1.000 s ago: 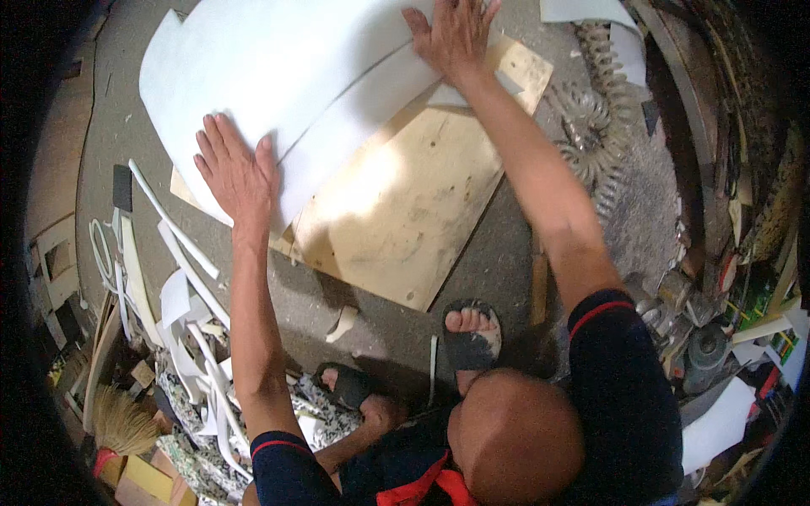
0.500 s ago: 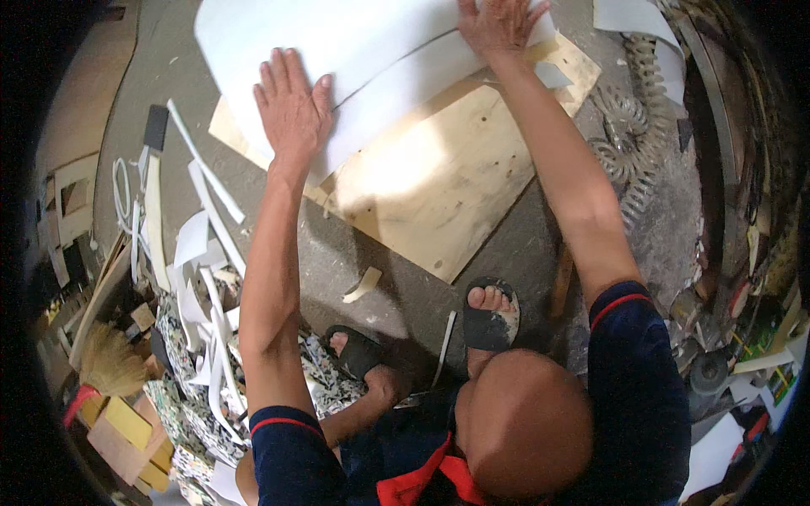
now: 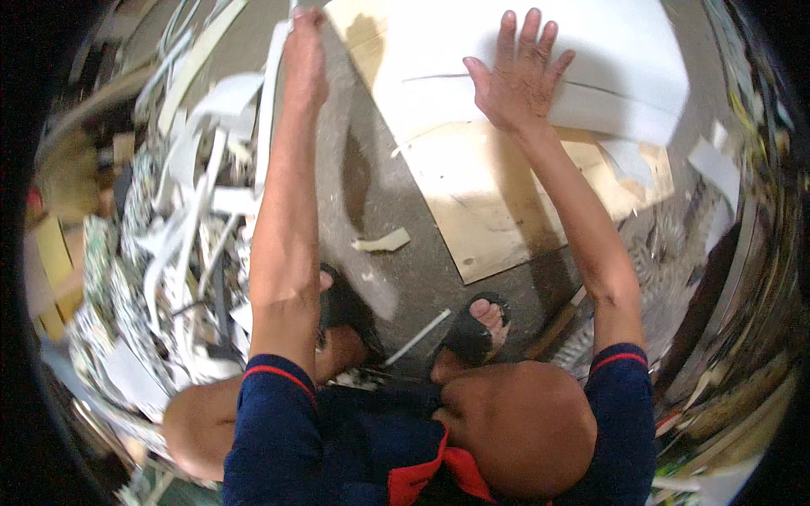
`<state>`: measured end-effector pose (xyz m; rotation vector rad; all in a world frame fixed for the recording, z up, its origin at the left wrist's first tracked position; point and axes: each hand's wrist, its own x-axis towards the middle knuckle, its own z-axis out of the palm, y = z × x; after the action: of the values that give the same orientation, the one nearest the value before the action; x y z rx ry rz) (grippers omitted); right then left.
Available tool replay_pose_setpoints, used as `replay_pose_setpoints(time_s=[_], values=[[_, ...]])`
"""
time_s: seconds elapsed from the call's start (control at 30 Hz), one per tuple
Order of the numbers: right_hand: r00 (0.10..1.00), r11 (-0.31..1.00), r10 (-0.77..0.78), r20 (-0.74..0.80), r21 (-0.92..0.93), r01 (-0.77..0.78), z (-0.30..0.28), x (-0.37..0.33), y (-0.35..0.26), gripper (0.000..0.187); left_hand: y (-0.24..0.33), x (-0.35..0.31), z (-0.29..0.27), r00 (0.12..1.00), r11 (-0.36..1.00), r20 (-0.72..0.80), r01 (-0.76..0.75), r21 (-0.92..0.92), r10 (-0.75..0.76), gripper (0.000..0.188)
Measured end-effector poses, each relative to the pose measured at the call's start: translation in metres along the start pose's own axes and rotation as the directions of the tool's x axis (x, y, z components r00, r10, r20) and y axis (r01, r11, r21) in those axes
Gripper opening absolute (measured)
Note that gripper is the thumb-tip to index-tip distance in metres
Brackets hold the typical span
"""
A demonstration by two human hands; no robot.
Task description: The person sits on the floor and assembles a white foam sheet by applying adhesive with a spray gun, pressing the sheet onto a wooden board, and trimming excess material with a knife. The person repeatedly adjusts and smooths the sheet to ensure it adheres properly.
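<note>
A large white sheet (image 3: 607, 51) of foam-like material, crossed by a dark line, lies over a pale plywood board (image 3: 481, 211) on the floor. My right hand (image 3: 523, 80) rests flat on this sheet with its fingers spread, just over the line. Off the sheet to the left, my left hand (image 3: 305, 55) is at the upper end of a long white strip (image 3: 272, 101). Its fingers are drawn together and blurred. Whatever is in them is hidden; a pale tip shows just above them.
White offcut strips (image 3: 181, 228) and speckled foam pieces (image 3: 105, 278) pile up on the left. A small cream scrap (image 3: 384, 242) and a thin white stick (image 3: 418, 337) lie near my sandalled feet. At right are a coiled hose (image 3: 582, 346) and a white offcut (image 3: 717, 173).
My left hand has left the white sheet and reached left to the strips, its fingers closing. My right hand stays flat on the sheet. The view has turned left.
</note>
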<state>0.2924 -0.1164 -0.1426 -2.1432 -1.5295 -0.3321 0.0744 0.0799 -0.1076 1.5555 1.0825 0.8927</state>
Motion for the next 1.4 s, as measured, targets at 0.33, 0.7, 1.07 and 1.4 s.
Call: replay_pose_setpoints(time_s=[0.33, 0.7, 1.07, 1.4], values=[[0.933, 0.932, -0.359, 0.035, 0.067, 0.356, 0.058, 0.005, -0.04, 0.096, -0.016, -0.136, -0.003, 0.918, 0.868, -0.038, 0.358, -0.343, -0.394, 0.075], [0.952, 0.953, -0.301, 0.061, -0.025, 0.303, 0.002, 0.026, -0.054, 0.092, -0.042, -0.189, -0.013, 0.876, 0.812, 0.124, 0.479, -0.333, -0.466, 0.079], [0.956, 0.962, -0.182, 0.232, -0.157, 0.221, 0.014, 0.06, -0.056, 0.084, -0.029, -0.172, -0.007, 0.883, 0.815, 0.231, 0.467, -0.344, -0.409, 0.073], [0.986, 0.96, 0.038, 0.163, -0.28, 0.009, -0.045, 0.026, 0.084, 0.077, -0.011, -0.139, 0.005, 0.897, 0.863, 0.14, 0.442, -0.246, -0.42, 0.062]])
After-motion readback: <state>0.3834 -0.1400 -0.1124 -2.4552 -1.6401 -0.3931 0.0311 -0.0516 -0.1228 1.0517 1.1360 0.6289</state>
